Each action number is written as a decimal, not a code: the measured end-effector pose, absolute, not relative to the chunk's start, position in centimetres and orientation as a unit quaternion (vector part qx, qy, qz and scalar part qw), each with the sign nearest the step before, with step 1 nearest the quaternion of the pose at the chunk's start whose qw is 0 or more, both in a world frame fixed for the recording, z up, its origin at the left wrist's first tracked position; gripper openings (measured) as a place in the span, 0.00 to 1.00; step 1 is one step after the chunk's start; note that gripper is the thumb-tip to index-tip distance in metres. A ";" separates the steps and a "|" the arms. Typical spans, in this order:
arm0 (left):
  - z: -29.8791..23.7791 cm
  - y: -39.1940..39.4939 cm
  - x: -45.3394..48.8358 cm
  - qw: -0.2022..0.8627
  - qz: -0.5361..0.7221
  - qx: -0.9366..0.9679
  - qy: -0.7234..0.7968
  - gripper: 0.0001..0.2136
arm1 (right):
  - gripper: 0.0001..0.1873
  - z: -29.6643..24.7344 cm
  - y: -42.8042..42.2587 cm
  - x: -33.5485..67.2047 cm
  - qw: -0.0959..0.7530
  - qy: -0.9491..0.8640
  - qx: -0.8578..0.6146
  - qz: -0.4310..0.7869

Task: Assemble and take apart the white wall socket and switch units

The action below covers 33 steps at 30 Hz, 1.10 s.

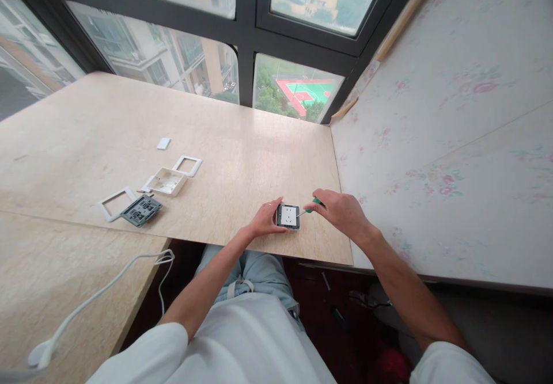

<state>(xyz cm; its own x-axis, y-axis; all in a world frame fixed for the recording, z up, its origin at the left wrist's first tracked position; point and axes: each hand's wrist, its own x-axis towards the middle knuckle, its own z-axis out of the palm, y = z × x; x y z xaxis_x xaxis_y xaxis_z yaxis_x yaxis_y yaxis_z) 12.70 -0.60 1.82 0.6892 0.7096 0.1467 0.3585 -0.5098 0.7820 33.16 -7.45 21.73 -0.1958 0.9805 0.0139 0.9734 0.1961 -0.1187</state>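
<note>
Near the front edge of the table lies a wall socket (288, 216) with a white face and a dark surround. My left hand (266, 218) grips it from its left side, thumb along the near edge and fingers at the far edge. In my right hand (337, 206) is a screwdriver (314, 204) with a green handle, held in closed fingers. Its shaft slants down to the left, and the tip meets the right side of the socket. Whether the tip sits in a screw is too small to tell.
Left on the table are a white back box (169, 181), two white frames (188, 166) (113, 205), a dark socket module (141, 210) and a small white plate (163, 143). A white cable (116, 277) hangs over the edge at lower left. A flowered wall (453, 159) bounds the right side.
</note>
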 end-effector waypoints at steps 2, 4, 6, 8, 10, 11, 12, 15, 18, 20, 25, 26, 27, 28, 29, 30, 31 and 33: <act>1.9 -0.6 12.7 0.379 0.228 0.837 0.322 0.54 | 0.19 22.0 -7.6 33.4 0.044 -0.770 -0.634 0.048; 2.0 -0.6 12.8 0.378 0.228 0.837 0.324 0.53 | 0.21 22.4 -7.9 33.7 0.075 -0.789 -0.605 0.080; 1.9 -0.7 12.8 0.375 0.228 0.838 0.323 0.53 | 0.23 22.8 -8.1 33.9 0.091 -0.808 -0.569 0.121; 1.9 -0.7 12.7 0.371 0.227 0.840 0.323 0.53 | 0.22 23.2 -8.2 33.8 0.082 -0.808 -0.562 0.159; 1.8 -0.8 12.7 0.368 0.226 0.841 0.325 0.52 | 0.18 23.4 -8.0 33.4 0.043 -0.778 -0.609 0.148; 1.8 -0.8 12.7 0.367 0.225 0.841 0.328 0.51 | 0.19 23.5 -8.0 33.1 0.014 -0.755 -0.646 0.115; 1.8 -0.8 12.7 0.366 0.224 0.841 0.330 0.51 | 0.23 23.6 -7.9 32.8 -0.016 -0.729 -0.681 0.070; 1.8 -0.8 12.7 0.365 0.224 0.841 0.330 0.50 | 0.31 23.4 -7.6 32.1 -0.059 -0.679 -0.731 -0.036; 1.8 -0.9 12.6 0.361 0.230 0.843 0.326 0.49 | 0.26 22.8 -7.6 32.1 0.007 -0.722 -0.692 -0.007; 1.8 -0.9 12.6 0.358 0.234 0.843 0.325 0.49 | 0.22 22.4 -7.5 32.3 0.064 -0.773 -0.630 0.040; 1.8 -0.9 12.6 0.354 0.236 0.846 0.321 0.48 | 0.19 22.0 -7.7 33.0 0.111 -0.796 -0.586 0.107; 1.8 -0.9 12.6 0.353 0.236 0.847 0.320 0.48 | 0.20 22.1 -7.7 33.2 0.109 -0.797 -0.581 0.125; 1.9 -0.9 12.6 0.353 0.237 0.847 0.319 0.48 | 0.20 22.3 -7.8 33.4 0.106 -0.800 -0.572 0.146; 1.9 -0.9 12.6 0.353 0.236 0.847 0.319 0.48 | 0.20 22.5 -7.8 33.6 0.104 -0.805 -0.559 0.168; 1.9 -0.9 12.6 0.353 0.236 0.847 0.321 0.48 | 0.20 22.7 -7.9 33.8 0.103 -0.811 -0.544 0.189; 1.9 -0.9 12.6 0.353 0.235 0.846 0.323 0.48 | 0.19 22.9 -7.9 33.8 0.099 -0.815 -0.532 0.207; 1.9 -0.9 12.7 0.353 0.234 0.846 0.325 0.48 | 0.18 23.0 -7.9 33.8 0.093 -0.815 -0.529 0.216; 1.9 -0.9 12.7 0.353 0.231 0.846 0.326 0.48 | 0.12 23.1 -7.7 33.4 0.063 -0.800 -0.568 0.181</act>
